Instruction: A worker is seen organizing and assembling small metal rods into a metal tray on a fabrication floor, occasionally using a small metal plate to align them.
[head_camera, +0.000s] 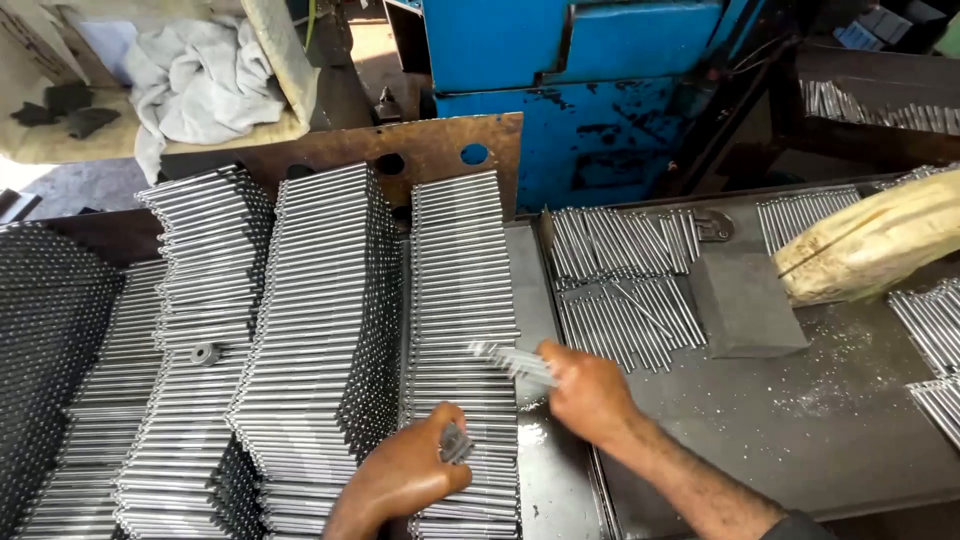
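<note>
Now your right hand (590, 392) grips a few steel rods (515, 360), blurred, over the rod stack (462, 300); your left hand (410, 470) clutches rod ends (455, 441) just below.

Rod stacks (330, 330) left of tray (800, 420) (block (745, 305) on it).

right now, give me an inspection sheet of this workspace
surface: grey metal bench, strewn with metal filings.
job's things: stacked steel rods in leaning piles; loose rods in flat rows on the bench.
clutter: grey flat block; small ring on a stack; pale wrapped bundle.
hands: left hand closed on a few rod ends; right hand holds a blurred bunch of rods.
cables: dark cable by the machine.
surroundings: blue machine; grey cloth; rusty holed plate.
</note>
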